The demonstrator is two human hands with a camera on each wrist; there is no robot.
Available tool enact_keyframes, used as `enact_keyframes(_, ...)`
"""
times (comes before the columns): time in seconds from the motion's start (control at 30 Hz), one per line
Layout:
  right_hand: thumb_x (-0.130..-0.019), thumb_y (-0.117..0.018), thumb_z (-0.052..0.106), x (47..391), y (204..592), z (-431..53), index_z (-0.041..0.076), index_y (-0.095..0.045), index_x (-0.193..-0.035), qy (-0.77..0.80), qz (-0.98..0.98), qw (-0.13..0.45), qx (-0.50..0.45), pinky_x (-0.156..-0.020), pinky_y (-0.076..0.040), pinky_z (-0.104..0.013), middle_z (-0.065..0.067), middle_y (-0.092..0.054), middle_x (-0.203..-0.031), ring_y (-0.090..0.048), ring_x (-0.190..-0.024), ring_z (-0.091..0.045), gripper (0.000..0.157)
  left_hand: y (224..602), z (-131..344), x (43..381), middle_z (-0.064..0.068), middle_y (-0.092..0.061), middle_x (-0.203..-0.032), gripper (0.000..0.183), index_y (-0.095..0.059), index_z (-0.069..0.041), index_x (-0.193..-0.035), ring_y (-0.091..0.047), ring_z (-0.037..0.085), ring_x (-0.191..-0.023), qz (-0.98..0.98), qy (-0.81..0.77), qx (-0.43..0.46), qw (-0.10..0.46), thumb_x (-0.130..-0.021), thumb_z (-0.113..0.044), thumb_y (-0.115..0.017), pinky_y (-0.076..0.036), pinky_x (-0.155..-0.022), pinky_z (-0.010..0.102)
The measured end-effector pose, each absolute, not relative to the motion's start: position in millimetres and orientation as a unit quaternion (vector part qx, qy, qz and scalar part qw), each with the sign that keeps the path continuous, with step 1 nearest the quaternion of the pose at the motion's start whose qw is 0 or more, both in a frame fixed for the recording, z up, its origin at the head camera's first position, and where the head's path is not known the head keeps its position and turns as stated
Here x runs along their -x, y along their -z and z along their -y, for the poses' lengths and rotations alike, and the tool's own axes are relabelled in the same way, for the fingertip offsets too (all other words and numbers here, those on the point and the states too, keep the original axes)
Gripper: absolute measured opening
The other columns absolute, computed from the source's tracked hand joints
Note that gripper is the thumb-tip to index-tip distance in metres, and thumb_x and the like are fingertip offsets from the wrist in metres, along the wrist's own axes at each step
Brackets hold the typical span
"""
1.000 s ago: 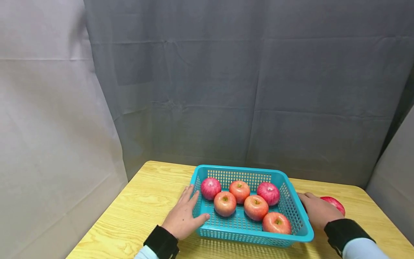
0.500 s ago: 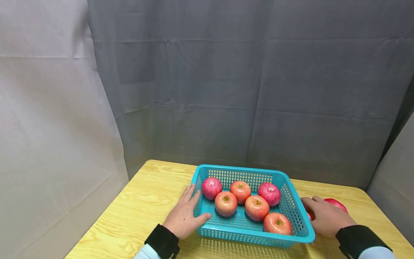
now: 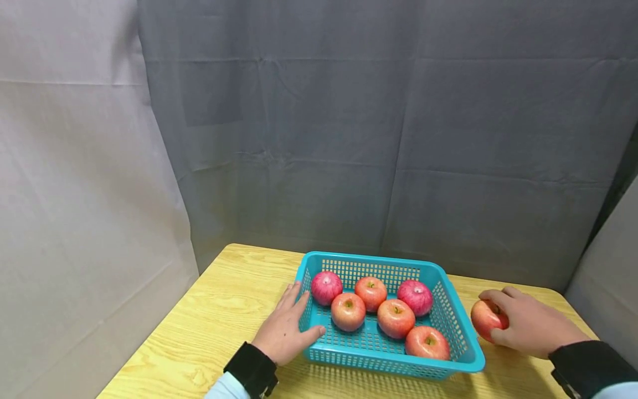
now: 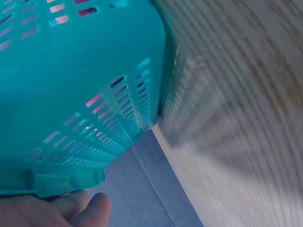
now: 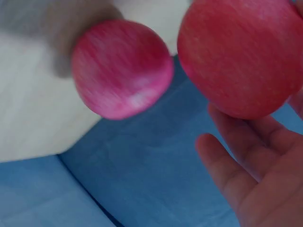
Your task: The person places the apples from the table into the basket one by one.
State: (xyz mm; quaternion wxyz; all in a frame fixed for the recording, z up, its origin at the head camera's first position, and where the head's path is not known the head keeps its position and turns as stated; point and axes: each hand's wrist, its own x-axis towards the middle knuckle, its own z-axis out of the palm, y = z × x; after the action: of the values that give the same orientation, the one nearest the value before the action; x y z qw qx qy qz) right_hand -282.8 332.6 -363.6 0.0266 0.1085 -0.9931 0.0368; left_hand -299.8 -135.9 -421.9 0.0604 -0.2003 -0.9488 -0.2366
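Observation:
My right hand (image 3: 533,321) grips a red apple (image 3: 485,320) between thumb and fingers, just right of the basket. The right wrist view shows the same apple (image 5: 244,52) close up in the fingers (image 5: 236,137). A pinker apple (image 5: 123,71) lies on the table there; in the head view the hand hides it. My left hand (image 3: 284,331) rests against the left rim of the turquoise basket (image 3: 394,363), fingers spread and thumb over the front corner. Several apples (image 3: 395,318) sit inside the basket, some orange-red, some deep pink.
The basket stands on a light wood-grain table (image 3: 199,327). A grey cloth (image 3: 319,138) hangs behind the table's back edge, with a pale cloth (image 3: 85,221) along the left side and another at the right.
My right hand has moved right, away from the basket's side, bringing the gripped apple into sight and covering the one behind. My left hand stays at the rim.

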Motion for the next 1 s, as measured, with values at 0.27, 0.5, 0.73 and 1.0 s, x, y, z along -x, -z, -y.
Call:
enact_keyframes(0.27,-0.057,-0.083,0.046,273.9,327.2,-314.8,0.015,-0.059,-0.113,-0.007,0.990,0.073,-0.121,-0.051,-0.050,-0.037,-0.003,-0.052,-0.091,-0.049,-0.072,-0.019,0.068,420.1,135.6,300.6,0.011,-0.015,-0.156,0.090,-0.034,-0.007,-0.146,-0.007,0.026,-0.139,0.949,0.234,0.202,0.060,-0.083,-0.070,-0.048,-0.035,-0.103,0.053)
enact_keyframes(0.5,-0.061,-0.082,0.046,269.1,308.1,-283.7,0.019,-0.058,-0.117,-0.030,0.985,0.066,-0.154,-0.052,-0.052,-0.034,-0.001,-0.053,-0.098,-0.050,-0.077,-0.018,0.067,420.8,136.2,300.0,0.010,-0.015,-0.156,0.090,-0.034,-0.007,-0.146,-0.007,0.026,-0.139,0.949,0.238,0.199,0.056,-0.083,-0.069,-0.049,-0.035,-0.103,0.053)
enact_keyframes(0.73,-0.066,-0.078,0.038,277.1,310.4,-246.7,0.022,-0.059,-0.117,-0.035,0.975,0.058,-0.213,-0.055,-0.046,-0.027,0.006,-0.050,-0.095,-0.047,-0.071,-0.009,0.057,422.5,136.2,299.7,0.009,-0.014,-0.156,0.089,-0.033,-0.009,-0.146,-0.006,0.025,-0.139,0.949,0.239,0.197,0.053,-0.083,-0.070,-0.048,-0.035,-0.103,0.053)
enact_keyframes(1.0,-0.066,-0.075,0.035,283.2,323.4,-200.4,0.028,-0.059,-0.117,-0.037,0.959,0.049,-0.276,-0.060,-0.048,-0.027,0.013,-0.050,-0.097,-0.047,-0.075,-0.006,0.054,422.4,135.9,299.4,0.009,-0.014,-0.156,0.089,-0.033,-0.009,-0.146,-0.006,0.025,-0.139,0.948,0.241,0.200,0.056,-0.083,-0.070,-0.048,-0.036,-0.103,0.053)
